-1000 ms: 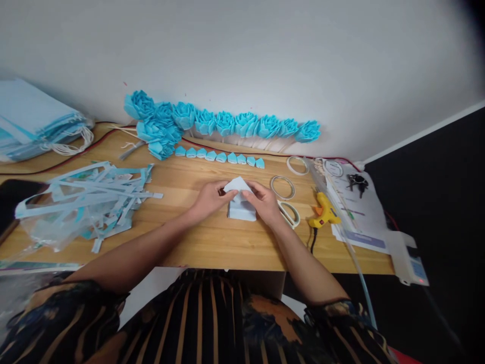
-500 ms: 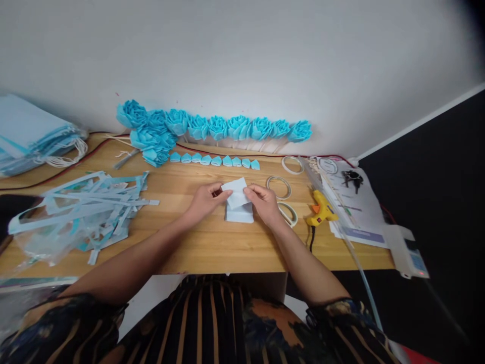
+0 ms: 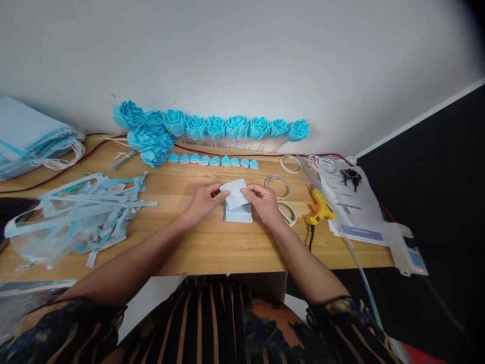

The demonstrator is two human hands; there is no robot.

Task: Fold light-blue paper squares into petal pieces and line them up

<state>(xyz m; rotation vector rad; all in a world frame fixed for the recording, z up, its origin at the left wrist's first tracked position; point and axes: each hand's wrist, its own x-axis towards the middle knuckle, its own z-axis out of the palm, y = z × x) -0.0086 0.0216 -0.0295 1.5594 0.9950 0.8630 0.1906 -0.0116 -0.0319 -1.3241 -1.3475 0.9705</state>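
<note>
Between both hands is a pale blue square sheet (image 3: 236,194), tilted so one corner points up; whether it is paper or fabric I cannot tell. My left hand (image 3: 207,201) pinches its left corner between thumb and fingers. On the opposite side my right hand (image 3: 262,203) pinches the right corner. Just below the sheet lies a stack of similar pale squares (image 3: 238,215) on the table, its upper part hidden by the held sheet. Beyond the hands runs a row of small folded blue petals (image 3: 214,161).
Blue handmade flowers (image 3: 237,127) lean along the wall. Tape rolls (image 3: 278,187) and a yellow glue gun (image 3: 320,208) lie to the right, with keys (image 3: 351,179) on papers (image 3: 358,199). Cut strips (image 3: 91,202) heap at the left, near a stack of bagged sheets (image 3: 32,134).
The view has shifted very slightly. Both hands keep their pinch on the square sheet, with hardly any movement.
</note>
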